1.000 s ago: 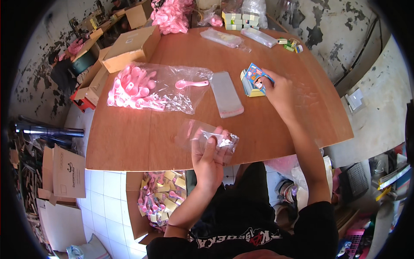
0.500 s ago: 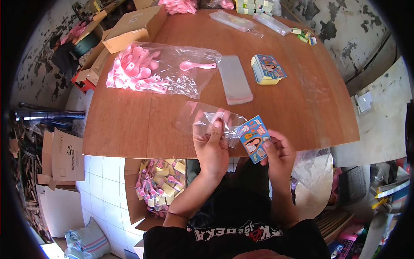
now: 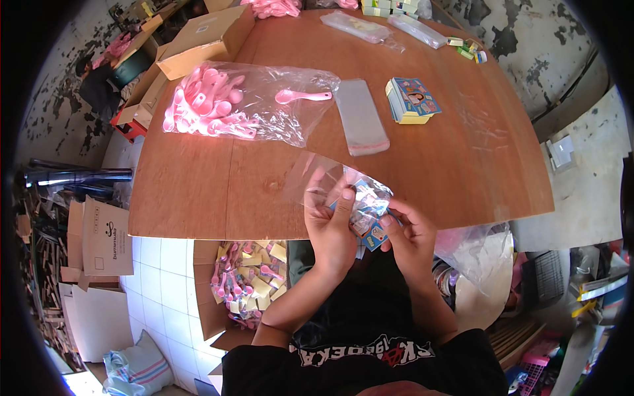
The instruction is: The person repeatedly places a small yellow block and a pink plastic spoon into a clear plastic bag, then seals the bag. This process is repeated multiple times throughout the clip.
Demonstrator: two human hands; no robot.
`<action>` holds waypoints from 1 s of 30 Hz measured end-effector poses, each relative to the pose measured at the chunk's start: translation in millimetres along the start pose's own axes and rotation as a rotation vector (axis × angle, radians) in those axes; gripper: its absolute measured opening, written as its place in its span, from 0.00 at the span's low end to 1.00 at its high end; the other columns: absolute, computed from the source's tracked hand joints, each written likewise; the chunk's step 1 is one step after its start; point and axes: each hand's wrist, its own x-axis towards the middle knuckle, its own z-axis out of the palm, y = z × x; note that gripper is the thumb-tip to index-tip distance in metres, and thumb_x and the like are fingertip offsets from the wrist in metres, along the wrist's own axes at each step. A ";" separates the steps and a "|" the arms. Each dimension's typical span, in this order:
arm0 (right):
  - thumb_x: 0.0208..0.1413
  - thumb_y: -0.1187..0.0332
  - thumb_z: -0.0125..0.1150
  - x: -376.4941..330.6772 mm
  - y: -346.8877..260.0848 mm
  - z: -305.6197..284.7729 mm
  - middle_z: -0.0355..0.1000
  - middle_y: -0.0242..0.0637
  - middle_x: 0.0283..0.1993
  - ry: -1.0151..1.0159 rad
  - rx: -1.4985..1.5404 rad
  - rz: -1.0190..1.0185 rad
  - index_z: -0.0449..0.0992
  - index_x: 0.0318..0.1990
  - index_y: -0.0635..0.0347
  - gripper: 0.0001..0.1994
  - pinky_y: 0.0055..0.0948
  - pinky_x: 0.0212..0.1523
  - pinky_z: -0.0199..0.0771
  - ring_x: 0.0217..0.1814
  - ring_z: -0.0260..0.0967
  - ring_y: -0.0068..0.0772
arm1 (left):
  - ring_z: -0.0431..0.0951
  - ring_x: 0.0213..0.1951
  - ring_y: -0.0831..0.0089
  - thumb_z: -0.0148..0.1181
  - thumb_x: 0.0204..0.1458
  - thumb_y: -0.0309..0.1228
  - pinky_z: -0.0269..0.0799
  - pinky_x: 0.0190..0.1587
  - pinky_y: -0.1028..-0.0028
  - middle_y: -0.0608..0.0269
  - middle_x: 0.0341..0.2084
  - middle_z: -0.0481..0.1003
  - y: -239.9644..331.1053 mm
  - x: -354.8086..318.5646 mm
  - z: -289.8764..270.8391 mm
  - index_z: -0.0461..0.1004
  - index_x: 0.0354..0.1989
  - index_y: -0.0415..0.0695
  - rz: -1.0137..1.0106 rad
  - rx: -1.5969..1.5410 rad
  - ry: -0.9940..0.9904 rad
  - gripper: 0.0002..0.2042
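My left hand (image 3: 332,228) is closed on a clear plastic bag (image 3: 310,173), thumb on top, near the table's front edge. Between thumb and fingers my right hand (image 3: 411,236) grips a blue printed card (image 3: 372,236). Most of that card lies inside the bag's mouth, its lower corner sticking out, and glare on the film hides part of its print. Beyond my hands lie a flat stack of clear bags (image 3: 362,119) and a pile of matching blue cards (image 3: 414,99). To their left a large plastic bag (image 3: 277,122) holds many pink spoons (image 3: 205,99), with one pink spoon (image 3: 302,96) apart on it.
Below the table's left front edge stands an open carton (image 3: 205,290) of packed pink spoons with cards. A cardboard box (image 3: 206,41) sits at the far left of the table (image 3: 462,165). Bag packs (image 3: 355,30) and small boxes (image 3: 470,49) lie at the back.
My right hand has moved left and brought the card into the clear bag's mouth. The left hand has shifted slightly right, still holding the bag.
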 end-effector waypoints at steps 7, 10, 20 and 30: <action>0.58 0.74 0.59 1.1 -3.6 -6.5 0.75 0.39 0.39 0.040 0.014 -0.030 0.73 0.51 0.68 0.14 0.13 0.20 0.66 0.26 0.67 0.13 | 0.76 0.47 0.71 0.53 0.58 0.19 0.74 0.49 0.71 0.53 0.47 0.74 10.3 3.4 2.1 0.56 0.60 0.44 -0.009 -0.116 0.052 0.23; 0.58 0.75 0.57 -1.3 -2.2 -7.8 0.74 0.38 0.37 0.107 -0.010 -0.044 0.72 0.51 0.69 0.13 0.14 0.19 0.64 0.25 0.66 0.14 | 0.76 0.43 0.76 0.55 0.57 0.18 0.74 0.44 0.76 0.58 0.42 0.75 10.3 10.2 -1.2 0.60 0.59 0.43 0.037 -0.110 0.101 0.22; 0.59 0.75 0.57 -4.4 -2.3 -1.1 0.74 0.40 0.39 0.179 0.020 -0.118 0.71 0.51 0.69 0.13 0.14 0.18 0.65 0.27 0.68 0.15 | 0.77 0.48 0.68 0.56 0.56 0.20 0.76 0.46 0.75 0.52 0.45 0.75 7.3 4.1 -6.2 0.63 0.57 0.44 -0.007 -0.046 0.100 0.20; 0.58 0.74 0.60 -10.9 1.7 2.8 0.75 0.41 0.40 0.200 -0.045 -0.211 0.74 0.49 0.67 0.12 0.14 0.20 0.71 0.28 0.72 0.16 | 0.76 0.48 0.67 0.54 0.57 0.18 0.74 0.52 0.70 0.53 0.46 0.74 8.9 -4.5 5.6 0.62 0.56 0.41 0.048 -0.045 0.088 0.19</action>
